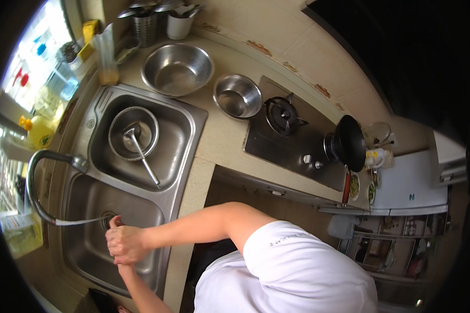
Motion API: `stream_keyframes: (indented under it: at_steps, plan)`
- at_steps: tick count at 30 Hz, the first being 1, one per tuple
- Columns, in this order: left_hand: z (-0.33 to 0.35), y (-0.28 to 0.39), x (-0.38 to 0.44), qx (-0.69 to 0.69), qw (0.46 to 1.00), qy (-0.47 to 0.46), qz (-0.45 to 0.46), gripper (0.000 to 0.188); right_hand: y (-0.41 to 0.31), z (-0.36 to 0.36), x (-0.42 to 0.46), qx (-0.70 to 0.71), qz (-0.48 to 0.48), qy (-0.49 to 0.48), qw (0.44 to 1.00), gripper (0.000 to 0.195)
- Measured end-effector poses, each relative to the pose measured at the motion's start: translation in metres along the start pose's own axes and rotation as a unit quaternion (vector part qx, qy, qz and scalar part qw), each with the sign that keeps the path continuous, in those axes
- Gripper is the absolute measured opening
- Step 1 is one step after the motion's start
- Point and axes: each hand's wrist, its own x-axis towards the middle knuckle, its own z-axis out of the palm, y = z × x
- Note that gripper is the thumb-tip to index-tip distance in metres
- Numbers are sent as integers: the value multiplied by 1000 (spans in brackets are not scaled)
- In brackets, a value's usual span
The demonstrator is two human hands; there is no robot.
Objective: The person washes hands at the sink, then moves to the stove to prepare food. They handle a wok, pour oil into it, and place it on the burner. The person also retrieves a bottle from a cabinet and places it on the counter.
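Over the lower sink basin (141, 211), my right hand (126, 243) is clasped over my left hand (124, 265), which it mostly hides. No object shows between the two hands. Water (80, 222) runs from the curved faucet (33, 184) beside them, towards the drain (109, 220); whether it touches the fingers is not clear. In the other basin (176, 156), a steel bowl (113, 139) holds a metal ladle (143, 158), its handle reaching over the rim.
Two steel bowls (178, 70) (238, 96) stand on the counter (205, 137) near the gas hob (286, 150). A black wok (350, 143) with a red-brown handle stands there tilted. Bottles (41, 131) line the window side. Plates of chopped food (353, 187) sit past the hob.
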Motion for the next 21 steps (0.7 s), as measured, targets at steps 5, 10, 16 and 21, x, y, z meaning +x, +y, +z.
stream_keyframes:
  at_steps: [5, 10, 16, 21]
  plan:
    - [-37, -23, -3, -286, 872, -90, 386, 48, 55, 37, -41, 89, 153, 40, 983, 29]
    - [-39, -19, -2, -299, 887, -60, 347, 69, 32, 51, -24, 5, 152, 69, 986, 33]
    - [-22, -23, -19, -368, 874, 23, 317, 70, 26, 17, -24, 24, -11, 74, 997, 26]
    - [-61, 4, -52, -441, 863, 80, 231, 55, 91, 66, -23, 109, 476, 19, 872, 35]
